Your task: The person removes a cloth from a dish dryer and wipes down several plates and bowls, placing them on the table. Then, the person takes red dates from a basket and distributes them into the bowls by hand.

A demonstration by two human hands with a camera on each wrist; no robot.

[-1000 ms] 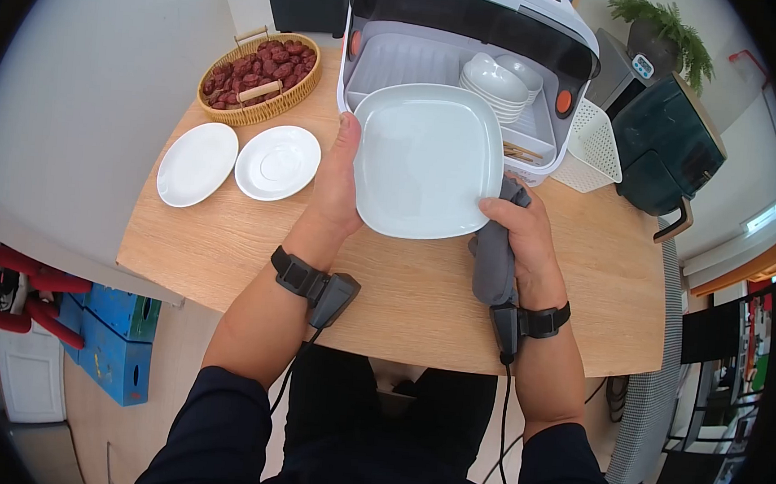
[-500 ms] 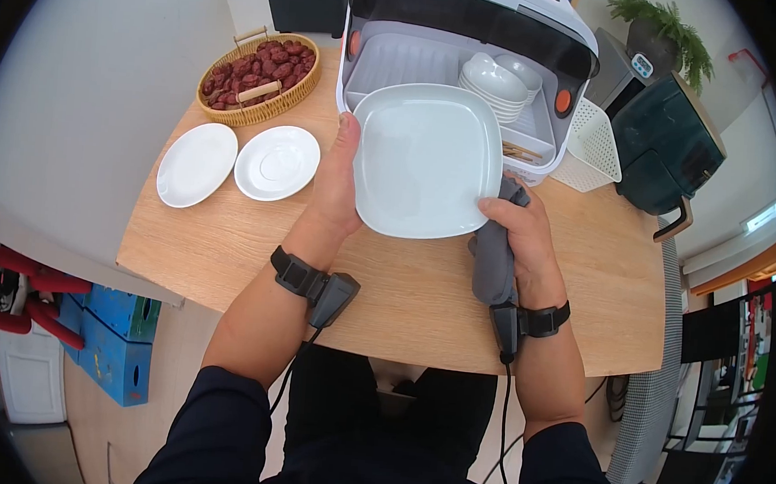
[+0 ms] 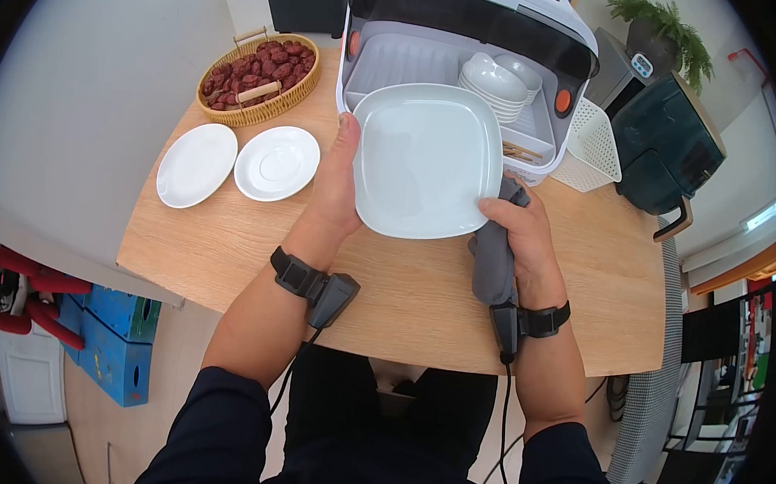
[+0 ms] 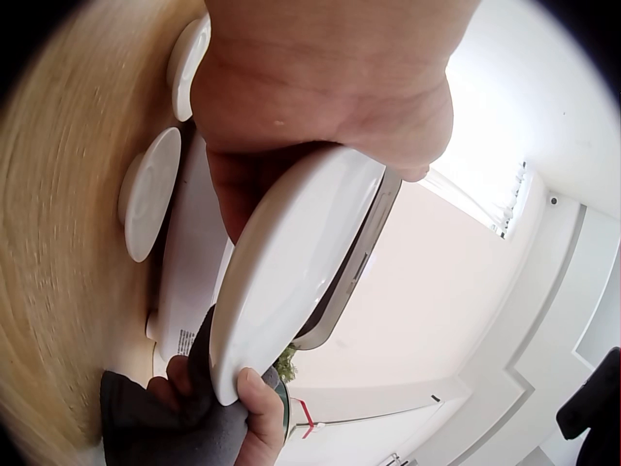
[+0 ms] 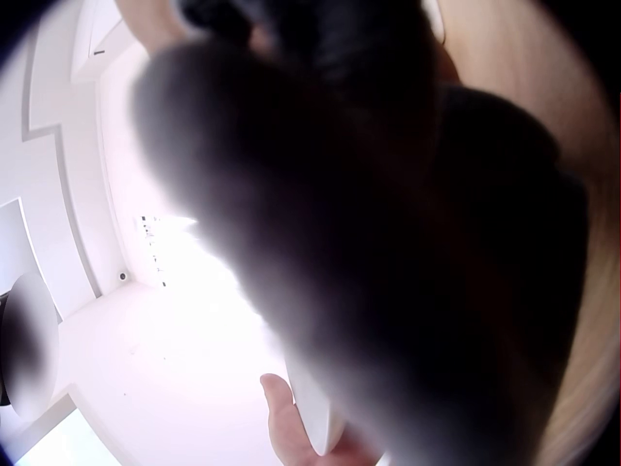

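A white, rounded-square plate point(image 3: 428, 162) is held up over the front of the table by both hands. My left hand point(image 3: 334, 180) grips its left edge, thumb on the rim and the other fingers behind it. At the lower right edge, my right hand point(image 3: 524, 229) pinches the plate, its thumb on the face, with a grey cloth point(image 3: 494, 263) bunched in the same grip. In the left wrist view the plate point(image 4: 291, 262) stands tilted between the two hands. The cloth point(image 5: 340, 243) fills most of the right wrist view as a dark blur.
Two white saucers, one plain point(image 3: 197, 164) and one ringed point(image 3: 277, 162), lie at the left. Behind them is a basket of dates point(image 3: 260, 76). A lidded dish box point(image 3: 538, 154) stands open at the back, holding stacked bowls point(image 3: 498, 83). A perforated basket point(image 3: 590, 148) and green air fryer point(image 3: 660, 144) stand right.
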